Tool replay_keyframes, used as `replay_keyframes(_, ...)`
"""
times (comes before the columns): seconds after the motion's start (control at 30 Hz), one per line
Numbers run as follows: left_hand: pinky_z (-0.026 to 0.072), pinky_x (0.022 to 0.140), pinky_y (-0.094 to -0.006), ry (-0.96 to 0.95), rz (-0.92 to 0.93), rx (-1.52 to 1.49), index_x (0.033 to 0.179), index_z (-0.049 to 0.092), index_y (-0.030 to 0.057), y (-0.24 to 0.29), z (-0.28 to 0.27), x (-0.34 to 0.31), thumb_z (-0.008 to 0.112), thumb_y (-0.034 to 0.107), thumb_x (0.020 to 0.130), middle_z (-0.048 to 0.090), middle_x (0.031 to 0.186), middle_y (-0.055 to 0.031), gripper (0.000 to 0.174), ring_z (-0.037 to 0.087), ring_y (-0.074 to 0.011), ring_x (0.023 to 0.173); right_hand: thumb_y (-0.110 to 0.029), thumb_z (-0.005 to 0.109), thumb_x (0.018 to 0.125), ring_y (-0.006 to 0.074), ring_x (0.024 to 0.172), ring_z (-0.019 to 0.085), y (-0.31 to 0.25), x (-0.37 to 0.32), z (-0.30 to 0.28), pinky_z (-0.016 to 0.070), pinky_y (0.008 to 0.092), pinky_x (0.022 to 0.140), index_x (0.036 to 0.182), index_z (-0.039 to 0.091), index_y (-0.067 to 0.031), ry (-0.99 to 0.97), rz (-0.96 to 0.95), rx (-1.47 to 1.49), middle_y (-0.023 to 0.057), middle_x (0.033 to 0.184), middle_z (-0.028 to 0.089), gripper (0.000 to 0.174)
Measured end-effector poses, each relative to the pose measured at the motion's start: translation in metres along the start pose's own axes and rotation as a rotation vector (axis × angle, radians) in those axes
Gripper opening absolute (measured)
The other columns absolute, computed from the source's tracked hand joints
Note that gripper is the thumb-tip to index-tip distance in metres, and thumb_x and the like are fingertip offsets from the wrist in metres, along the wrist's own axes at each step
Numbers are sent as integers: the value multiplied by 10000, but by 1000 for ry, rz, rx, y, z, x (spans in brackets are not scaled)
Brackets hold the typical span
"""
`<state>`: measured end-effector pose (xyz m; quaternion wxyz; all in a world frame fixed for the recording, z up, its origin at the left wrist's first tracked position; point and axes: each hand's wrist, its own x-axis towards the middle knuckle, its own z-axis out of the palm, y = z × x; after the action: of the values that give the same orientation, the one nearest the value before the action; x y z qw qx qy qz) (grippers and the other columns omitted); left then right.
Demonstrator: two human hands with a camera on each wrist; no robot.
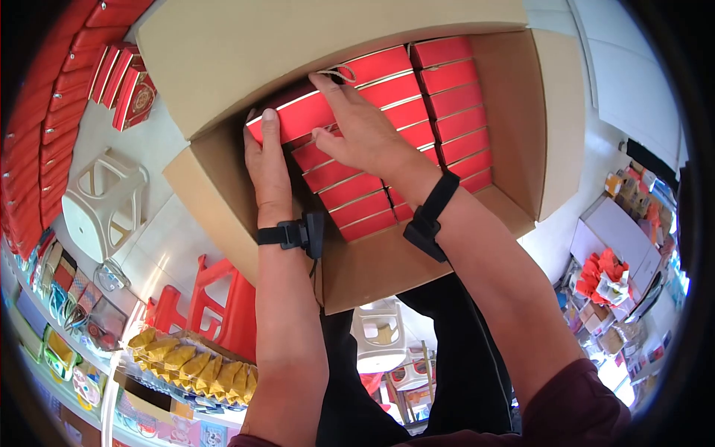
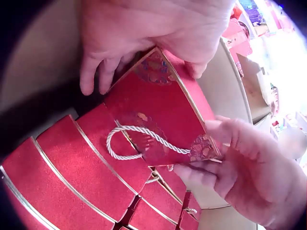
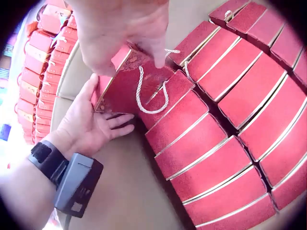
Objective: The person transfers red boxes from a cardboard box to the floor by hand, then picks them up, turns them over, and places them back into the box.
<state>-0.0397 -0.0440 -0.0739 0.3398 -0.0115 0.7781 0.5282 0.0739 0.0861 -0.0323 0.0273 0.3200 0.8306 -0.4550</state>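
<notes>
Gripping a red box [image 1: 298, 118] from both ends, the two hands work inside a large open cardboard carton [image 1: 514, 112]. The left hand [image 1: 269, 167] is clamped on one end, its thumb lying over the plain red side and its other fingers round the far side. The right hand [image 1: 365, 132] is clamped on the other end, thumb on one side and fingers on the other. The held box is at the carton's upper left in the head view, beside packed rows of red boxes [image 1: 458, 100]. Its patterned face has gold edging and a looped, twisted white cord [image 2: 165, 142].

Each wrist wears a black strap with a small device. Outside the carton, a few red boxes [image 1: 135, 97] stand together on the pale tiled floor [image 1: 160, 216], near a white stool [image 1: 89, 216]. A red stool [image 1: 216, 298] is nearer the person, beside a row of gold packets [image 1: 194, 365]
</notes>
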Motion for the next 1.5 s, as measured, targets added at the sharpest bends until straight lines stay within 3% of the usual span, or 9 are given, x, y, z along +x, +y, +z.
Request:
replay_keyframes(0.07, 417, 1013, -321, 23, -17, 29, 1413, 540, 41, -2, 0, 4, 611, 612, 957, 607, 1291, -58, 735, 549, -152, 1179, -166, 646, 936, 439, 1181, 595, 3, 2, 3, 521, 454, 992, 1564, 296, -83, -21, 26, 105, 279, 1456, 462, 723)
replay_keyframes(0.17, 433, 1058, -351, -5, -10, 85, 1439, 490, -38, 11, 8, 3, 630, 572, 960, 614, 1323, -187, 788, 580, -249, 1214, -176, 630, 940, 439, 1269, 545, 20, 6, 7, 496, 465, 1033, 1559, 314, -81, 6, 57, 225, 281, 1478, 449, 702)
replay_keyframes(0.27, 448, 1039, -351, -3, -15, 77, 1400, 531, -28, 9, 13, 10, 634, 568, 960, 640, 1286, -172, 748, 598, -234, 1180, -161, 601, 973, 401, 1303, 541, 21, 3, 4, 474, 429, 1068, 1563, 304, -65, 80, 46, 217, 284, 1488, 451, 668)
replay_keyframes(0.43, 419, 982, -285, -12, -145, 105, 1330, 599, 52, -17, 4, 34, 630, 678, 916, 653, 1255, -35, 752, 578, -157, 1147, -139, 551, 1033, 313, 1429, 458, 43, 9, 24, 378, 371, 1165, 1563, 300, -5, 102, 202, 747, 265, 1531, 441, 602)
replay_keyframes(0.77, 471, 942, -320, 18, -70, 87, 1238, 649, -29, -33, 7, 39, 616, 568, 982, 694, 1139, -91, 651, 616, -166, 1037, -242, 545, 1036, 311, 1429, 455, 59, 3, 41, 363, 373, 1168, 1550, 347, 13, -13, 247, 409, 256, 1535, 448, 607)
replay_keyframes(0.9, 514, 887, -383, 92, -11, 326, 1106, 697, -62, -17, 23, 32, 586, 539, 995, 737, 999, -207, 621, 691, -281, 945, -274, 560, 1025, 314, 1378, 497, 62, 13, 35, 388, 380, 1142, 1529, 381, 23, 13, 313, 454, 247, 1507, 474, 611)
replay_keyframes(1.17, 493, 965, -486, 61, -78, 618, 1065, 692, -59, -19, 35, 50, 472, 646, 977, 701, 1080, -297, 744, 649, -464, 1084, -249, 559, 988, 351, 1261, 583, 61, -5, 38, 477, 412, 1050, 1495, 416, 22, 123, 274, 373, 267, 1439, 498, 592)
replay_keyframes(1.37, 468, 1014, -496, 25, -126, 674, 1224, 613, -79, -33, 39, 63, 440, 631, 996, 654, 1186, -320, 765, 604, -470, 1165, -229, 564, 982, 377, 1251, 584, 63, -28, 46, 467, 415, 1073, 1489, 422, 18, 107, 260, 301, 256, 1434, 504, 581)
replay_keyframes(1.5, 406, 1079, -528, 120, 164, 765, 1404, 513, 0, -18, 33, 28, 492, 524, 1019, 524, 1387, -263, 651, 501, -444, 1285, -207, 548, 987, 402, 1266, 564, 65, -49, 35, 460, 432, 1081, 1479, 432, 16, 118, 264, 323, 243, 1431, 513, 552)
